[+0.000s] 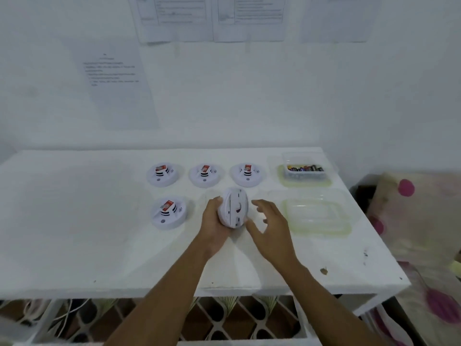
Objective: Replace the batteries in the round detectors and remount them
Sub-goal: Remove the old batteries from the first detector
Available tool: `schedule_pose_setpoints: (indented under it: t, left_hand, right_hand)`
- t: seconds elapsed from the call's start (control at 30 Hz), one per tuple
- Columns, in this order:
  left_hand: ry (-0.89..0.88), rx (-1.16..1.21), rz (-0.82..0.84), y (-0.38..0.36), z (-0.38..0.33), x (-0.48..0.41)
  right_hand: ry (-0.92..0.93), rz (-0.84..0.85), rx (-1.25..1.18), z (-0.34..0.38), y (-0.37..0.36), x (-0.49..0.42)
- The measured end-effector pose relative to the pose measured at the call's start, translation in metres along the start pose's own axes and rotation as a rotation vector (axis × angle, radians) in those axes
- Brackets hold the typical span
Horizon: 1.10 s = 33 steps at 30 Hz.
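Note:
My left hand (pixel 212 226) grips a white round detector (pixel 233 208), held on edge just above the white table (pixel 99 233). Beside it on the right, my right hand (pixel 270 227) has its fingers spread, the thumb touching the detector's lower rim. Three more white detectors lie in a back row (pixel 163 174), (pixel 205 175), (pixel 247 174), each with a red-labelled battery showing on top. Another detector (pixel 169 213) of the same kind lies at the front left. A clear tub of batteries (pixel 304 169) stands at the back right.
An empty clear plastic container (pixel 316 216) sits right of my hands. Paper sheets (pixel 117 86) hang on the white wall behind the table. A spotted fabric (pixel 419 221) lies beyond the table's right edge. Lattice shelving shows under the front edge.

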<state>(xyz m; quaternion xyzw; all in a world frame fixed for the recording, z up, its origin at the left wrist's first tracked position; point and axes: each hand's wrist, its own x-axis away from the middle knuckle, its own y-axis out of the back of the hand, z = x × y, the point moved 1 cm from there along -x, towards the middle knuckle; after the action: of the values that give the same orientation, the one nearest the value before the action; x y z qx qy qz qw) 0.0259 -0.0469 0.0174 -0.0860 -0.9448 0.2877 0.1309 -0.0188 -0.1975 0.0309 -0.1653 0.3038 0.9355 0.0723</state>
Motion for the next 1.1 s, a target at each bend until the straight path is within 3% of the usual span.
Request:
schedule_pose_setpoints:
  t: [0.13, 0.4, 0.67, 0.87, 0.93, 1.1]
  left_hand:
    - [0.142, 0.207, 0.027, -0.008, -0.007, 0.009]
    - [0.155, 0.24, -0.052, -0.003, -0.013, 0.007]
    - [0.231, 0.157, -0.021, 0.007, -0.023, 0.002]
    - [0.236, 0.248, 0.003, 0.03, -0.032, -0.005]
    - [0.233, 0.3, 0.005, 0.039, -0.033, -0.007]
    - [0.25, 0.324, 0.029, 0.042, -0.033, -0.01]
  right_hand:
    - [-0.001, 0.04, 0.02, 0.023, -0.01, -0.017]
    - [0.025, 0.006, 0.077, 0.039, -0.025, -0.02]
    - [0.091, 0.057, 0.113, 0.034, -0.023, -0.026]
    - [0.049, -0.125, 0.085, 0.009, 0.0, -0.047]
    - [0.009, -0.077, 0.123, -0.006, 0.001, -0.052]
    - [-0.041, 0.254, 0.268, -0.033, -0.007, -0.052]
